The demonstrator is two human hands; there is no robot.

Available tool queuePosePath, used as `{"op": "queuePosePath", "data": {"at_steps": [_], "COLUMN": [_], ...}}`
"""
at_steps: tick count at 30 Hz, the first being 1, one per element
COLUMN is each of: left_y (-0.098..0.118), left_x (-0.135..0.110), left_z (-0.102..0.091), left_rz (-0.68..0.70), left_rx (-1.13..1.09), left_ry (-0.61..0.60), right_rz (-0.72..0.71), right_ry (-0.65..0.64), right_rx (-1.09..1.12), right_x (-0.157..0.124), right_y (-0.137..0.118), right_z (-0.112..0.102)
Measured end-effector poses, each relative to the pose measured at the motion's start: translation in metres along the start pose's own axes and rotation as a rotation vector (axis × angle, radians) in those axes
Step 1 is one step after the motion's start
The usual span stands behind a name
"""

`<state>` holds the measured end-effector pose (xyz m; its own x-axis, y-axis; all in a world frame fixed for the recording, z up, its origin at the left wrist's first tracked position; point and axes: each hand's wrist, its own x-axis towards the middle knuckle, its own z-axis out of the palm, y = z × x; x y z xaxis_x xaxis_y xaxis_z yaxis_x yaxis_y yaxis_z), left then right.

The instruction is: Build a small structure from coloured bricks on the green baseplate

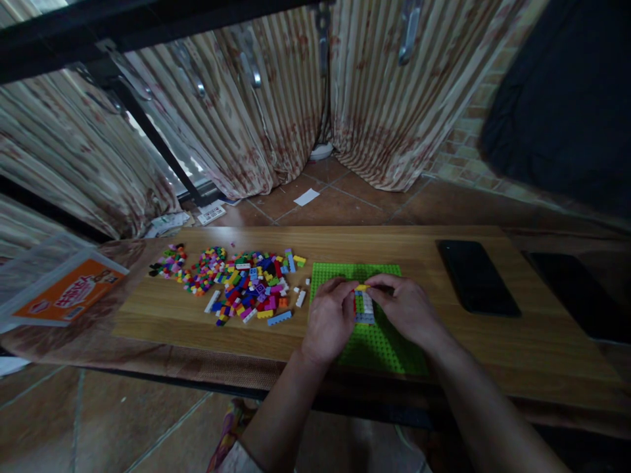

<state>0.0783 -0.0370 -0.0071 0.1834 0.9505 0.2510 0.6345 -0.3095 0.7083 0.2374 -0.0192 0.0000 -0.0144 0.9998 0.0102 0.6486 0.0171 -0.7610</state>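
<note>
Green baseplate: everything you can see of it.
The green baseplate is bright green, plastic-looking and covered in rows of small studs. It lies flat on the wooden board, right of the loose brick pile, reaching close to the edge nearest the person. White bricks and grey-blue bricks sit around its middle. The left hand and right hand hide parts of it, fingertips at a yellow brick; whether they touch the plate is unclear.

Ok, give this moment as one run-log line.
left hand: at yellow brick | right hand: at yellow brick | green board: beneath hands | loose bricks: left of board
</note>
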Motion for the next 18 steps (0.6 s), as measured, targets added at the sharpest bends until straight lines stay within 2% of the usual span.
{"op": "queuePosePath", "data": {"at_steps": [18], "left_y": [0.0012], "left_x": [-0.0008], "left_z": [-0.0001], "left_rz": [0.005], "left_rx": [-0.011], "left_ry": [-0.004], "right_rz": [-0.007], "right_ry": [0.001], "right_rx": [0.008], "right_x": [-0.0007], "right_y": [0.001], "right_z": [0.0014]}}
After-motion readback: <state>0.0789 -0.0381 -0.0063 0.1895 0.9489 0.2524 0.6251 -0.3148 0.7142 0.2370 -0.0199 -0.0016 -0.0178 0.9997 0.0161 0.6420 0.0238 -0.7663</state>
